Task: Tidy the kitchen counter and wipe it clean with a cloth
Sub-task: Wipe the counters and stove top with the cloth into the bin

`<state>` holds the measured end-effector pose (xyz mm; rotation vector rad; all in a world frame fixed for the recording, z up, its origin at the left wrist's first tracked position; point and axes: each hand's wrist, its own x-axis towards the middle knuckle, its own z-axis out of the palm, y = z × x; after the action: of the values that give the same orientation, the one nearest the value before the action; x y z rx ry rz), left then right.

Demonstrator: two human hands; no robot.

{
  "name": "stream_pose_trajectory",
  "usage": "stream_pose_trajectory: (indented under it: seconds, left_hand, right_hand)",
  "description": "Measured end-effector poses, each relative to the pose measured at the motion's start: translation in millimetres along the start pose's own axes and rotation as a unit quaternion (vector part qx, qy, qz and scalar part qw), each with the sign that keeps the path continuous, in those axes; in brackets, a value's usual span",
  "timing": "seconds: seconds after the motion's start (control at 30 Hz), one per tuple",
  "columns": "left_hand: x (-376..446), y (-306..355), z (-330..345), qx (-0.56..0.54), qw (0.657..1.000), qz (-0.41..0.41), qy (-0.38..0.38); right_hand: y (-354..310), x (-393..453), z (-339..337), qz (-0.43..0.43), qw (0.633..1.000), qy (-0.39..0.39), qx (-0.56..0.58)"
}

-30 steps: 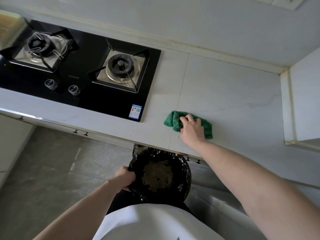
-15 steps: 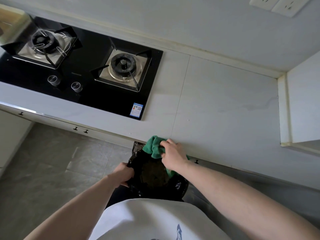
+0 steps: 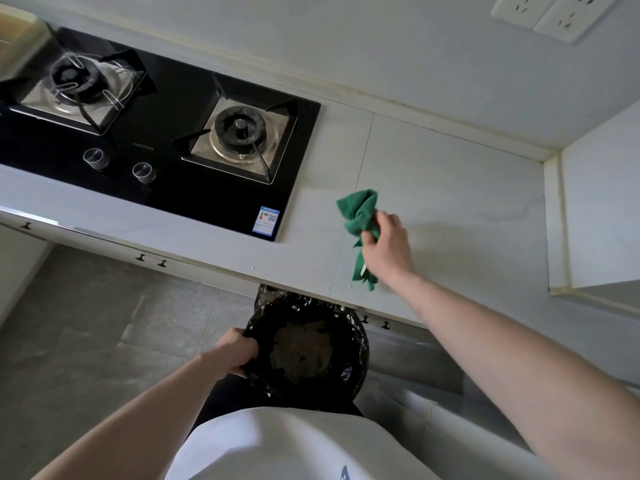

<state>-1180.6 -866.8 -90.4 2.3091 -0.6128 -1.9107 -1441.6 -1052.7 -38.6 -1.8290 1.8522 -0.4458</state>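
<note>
A crumpled green cloth (image 3: 360, 220) hangs bunched in my right hand (image 3: 386, 249), which grips it over the pale stone counter (image 3: 450, 202), right of the hob. The cloth's upper end sticks out past my fingers and its lower end trails near the counter's front edge. A few small crumbs lie on the counter near that edge. Below the counter edge, my left hand (image 3: 235, 351) grips the rim of a round bin lined with a black bag (image 3: 356, 337). Pale scraps lie inside the bin.
A black two-burner gas hob (image 3: 173, 188) with two knobs is set into the counter on the left. A white wall block (image 3: 599, 216) closes the counter on the right. Wall sockets (image 3: 550, 12) sit at top right. Grey floor tiles lie below left.
My right hand swept the cloth from the counter down to the bin's mouth, then lifted it back over the counter. My left hand kept holding the bin under the edge.
</note>
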Motion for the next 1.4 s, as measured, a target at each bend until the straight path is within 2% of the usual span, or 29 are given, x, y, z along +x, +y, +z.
stream_pose_trajectory:
  seconds: [0.07, 0.13, 0.3, 0.5, 0.67, 0.97, 1.13, 1.23, 1.4]
  left_hand:
    - [1, -1, 0, 0.002, 1.000, -0.005, 0.007]
    - [3, -2, 0, 0.004, 1.000, -0.008, 0.013]
    - [5, -8, -3, 0.009, 0.999, -0.029, 0.030]
    - [6, -20, -9, -0.010, 0.998, -0.048, 0.037]
    - [1, -18, -10, -0.021, 0.999, -0.033, 0.030]
    - [0, -20, -10, -0.030, 0.999, -0.025, 0.028]
    - [2, -23, -8, -0.021, 0.999, -0.027, 0.037]
    - [0, -21, -7, -0.022, 0.999, -0.022, 0.045]
    - [-2, -24, -10, -0.022, 0.999, -0.017, 0.041]
  right_hand:
    - [14, 27, -9, 0.036, 0.998, 0.039, -0.030]
    - [32, 48, -10, 0.067, 0.995, 0.040, -0.064]
    - [65, 59, 8, 0.115, 0.977, -0.043, -0.174]
    - [60, 37, 20, 0.057, 0.975, -0.060, -0.208]
    - [50, -2, 29, -0.015, 0.979, -0.077, -0.191]
    - [14, -94, 56, -0.056, 0.978, -0.158, -0.125]
    - [-12, -147, 82, -0.078, 0.948, -0.304, -0.053]
    - [-17, -152, 84, -0.099, 0.955, -0.278, -0.035]
    - [-14, -109, 55, -0.100, 0.982, -0.155, 0.034]
